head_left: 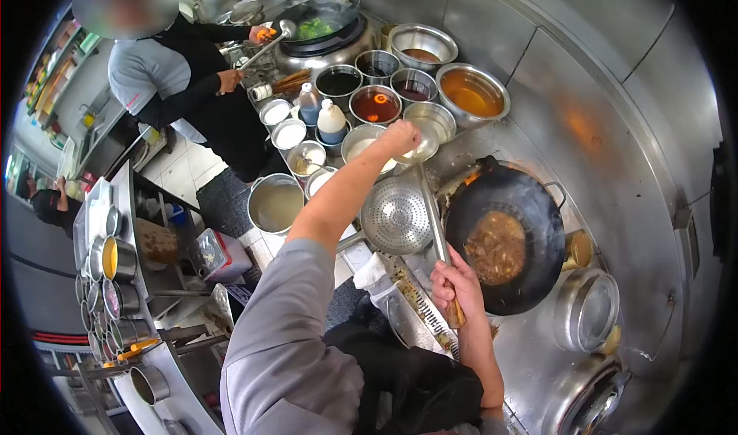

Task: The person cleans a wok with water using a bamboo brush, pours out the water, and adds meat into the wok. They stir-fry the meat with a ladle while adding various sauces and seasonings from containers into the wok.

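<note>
My right hand (455, 285) is wrapped round the handle of a ladle (435, 223), just above its wooden end. The ladle's bowl points away from me, over the containers of sauce and seasoning. My left hand (401, 138) is closed at the near side of that bowl; whatever its fingers hold, if anything, is hidden. Under my left wrist is a bowl of pale contents (358, 147). Right of the ladle, a black wok (541, 243) holds brown, saucy food (496, 248), with some steam rising. A perforated strainer (396, 215) lies left of the ladle handle.
Pans of dark, red and amber liquid (470, 93) stand beyond my hands, beside two squeeze bottles (332, 120). A pot of cloudy liquid (275, 204) is at left. A co-worker (181, 73) holds a ladle by another wok (338, 12). A lidded pot (588, 308) stands at right.
</note>
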{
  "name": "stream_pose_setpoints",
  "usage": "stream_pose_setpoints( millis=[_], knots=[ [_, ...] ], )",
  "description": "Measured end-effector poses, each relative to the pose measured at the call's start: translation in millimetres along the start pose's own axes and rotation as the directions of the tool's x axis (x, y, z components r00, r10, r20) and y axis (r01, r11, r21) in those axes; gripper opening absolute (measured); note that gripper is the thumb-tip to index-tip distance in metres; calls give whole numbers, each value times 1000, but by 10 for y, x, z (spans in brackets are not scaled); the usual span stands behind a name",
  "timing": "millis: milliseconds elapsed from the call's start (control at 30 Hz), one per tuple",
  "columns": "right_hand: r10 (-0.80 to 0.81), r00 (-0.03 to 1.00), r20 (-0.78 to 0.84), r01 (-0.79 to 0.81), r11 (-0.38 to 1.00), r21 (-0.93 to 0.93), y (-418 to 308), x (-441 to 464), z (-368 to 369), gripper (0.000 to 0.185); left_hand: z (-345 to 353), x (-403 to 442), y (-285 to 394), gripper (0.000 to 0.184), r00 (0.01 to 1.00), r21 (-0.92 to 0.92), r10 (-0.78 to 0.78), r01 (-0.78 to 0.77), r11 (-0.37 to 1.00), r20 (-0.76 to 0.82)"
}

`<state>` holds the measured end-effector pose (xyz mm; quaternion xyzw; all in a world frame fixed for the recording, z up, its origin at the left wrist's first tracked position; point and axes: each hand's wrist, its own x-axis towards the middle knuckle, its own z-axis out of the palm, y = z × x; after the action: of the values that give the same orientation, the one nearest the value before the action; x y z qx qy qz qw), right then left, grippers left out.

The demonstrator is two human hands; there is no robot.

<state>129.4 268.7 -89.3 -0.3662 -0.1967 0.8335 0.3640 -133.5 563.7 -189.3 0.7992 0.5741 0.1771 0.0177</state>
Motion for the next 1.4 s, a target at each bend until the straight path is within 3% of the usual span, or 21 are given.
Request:
stream_pose_setpoints(
  millis=[33,100,133,200,233,267,333,367,400,433,567,767,833,967,1167,1233,1300,1367,1400],
  knots=[
    [2,1000,5,-2,1000,6,-14,13,23,56,23,-9,-49,11,1000,5,-4,4,1000,-3],
    [5,1000,15,-5,1000,4,-29,26,26,57,10,-68,-72,12,994,-236,29,-53,970,-102],
    [5,1000,18,-5,1000,3,-34,25,21,58,-40,-98,-61,12,994,-233,27,-51,971,-104],
    [1,1000,19,-1,1000,-10,-44,34,14,58,-182,-173,-89,9,931,-391,-154,14,920,-330],
    [-3,1000,17,4,1000,-22,-48,42,10,59,-250,-234,-122,8,869,-365,-143,-46,930,-474],
    [3,1000,25,-3,1000,-28,-52,38,7,59,-201,-293,-155,8,865,-361,-150,-38,932,-478],
    [-2,1000,-14,1,996,-94,-94,51,6,60,150,-412,-366,7,686,-338,-527,406,849,-501],
    [2,999,-48,-7,995,-103,-94,64,-25,61,484,-538,-563,14,836,-57,-441,448,892,-326],
    [-12,999,-42,6,991,-132,-88,96,-92,62,795,-597,-741,26,858,-75,-497,491,868,-126],
    [-19,996,-82,6,988,-155,-100,97,-91,62,529,-719,-512,35,852,112,-519,510,853,65],
    [-4,994,-107,-13,986,-164,-214,94,-35,63,860,-623,-549,34,733,14,-640,655,755,231],
    [14,992,-128,-38,981,-188,-295,163,-15,65,1065,-578,-614,29,733,119,-650,640,759,199],
    [9,992,-123,-34,979,-199,-290,209,-20,64,1063,-572,-621,30,725,28,-659,668,744,200],
    [-5,988,-155,-28,978,-205,-242,283,14,63,1241,-575,-749,29,775,40,-614,615,787,150],
    [-47,986,-161,21,987,-157,-108,317,92,62,874,-569,-783,19,809,-50,-564,578,814,167],
    [-51,986,-158,28,989,-147,-71,324,88,61,589,-535,-700,16,860,-242,-509,504,829,47],
    [-46,989,-144,31,994,-105,-38,338,89,59,288,-483,-485,14,924,-408,-373,311,859,-82],
    [-39,993,-113,30,996,-78,-13,352,102,59,223,-322,-317,14,975,-337,-192,144,930,-112],
    [-37,995,-94,33,998,-47,-1,362,104,59,158,-266,-220,14,974,-333,-195,146,931,-118]
  ],
)
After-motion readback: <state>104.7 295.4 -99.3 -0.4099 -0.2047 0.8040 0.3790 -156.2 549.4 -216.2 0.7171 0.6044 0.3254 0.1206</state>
